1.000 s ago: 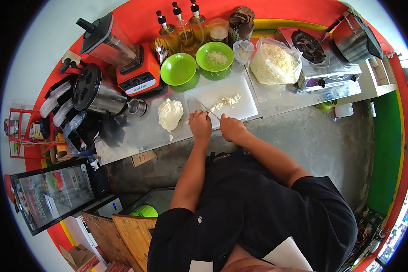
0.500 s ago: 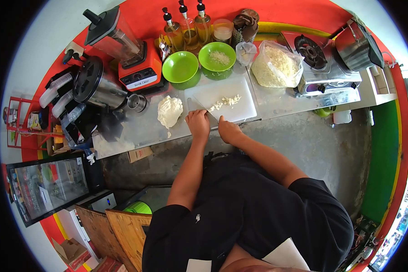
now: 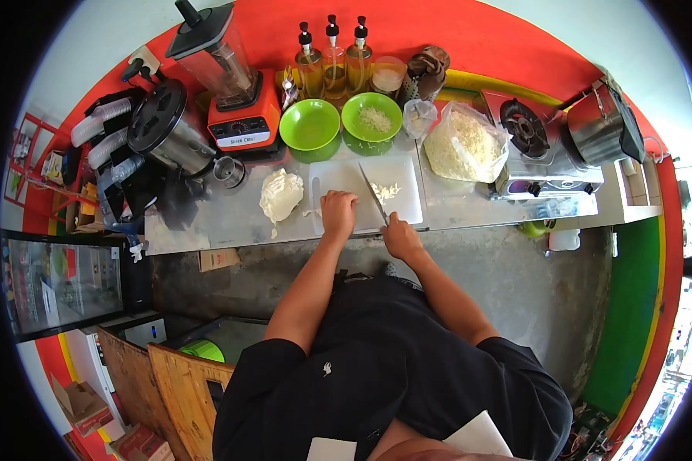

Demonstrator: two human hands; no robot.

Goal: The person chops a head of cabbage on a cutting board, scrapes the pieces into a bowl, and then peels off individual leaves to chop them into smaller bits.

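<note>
My right hand is closed round the handle of a kitchen knife, whose blade points away from me over the white cutting board. Just right of the blade lies a small heap of chopped pale pieces. My left hand rests at the near left part of the board with its fingers curled; what they hold, if anything, is hidden. A pale scrap shows beside it. Left of the board sits a white, crumpled-looking lump on the metal counter.
Behind the board stand a green bowl and another green bowl with pale shreds. A plastic bag of shredded pale food is at right, before the gas stove. A blender, pump bottles and a steel pot line the back.
The knife has swung to point farther from me, left of the chopped pieces, which sit closer together. My left hand has moved left, away from the blade. The whole view has shifted slightly.
</note>
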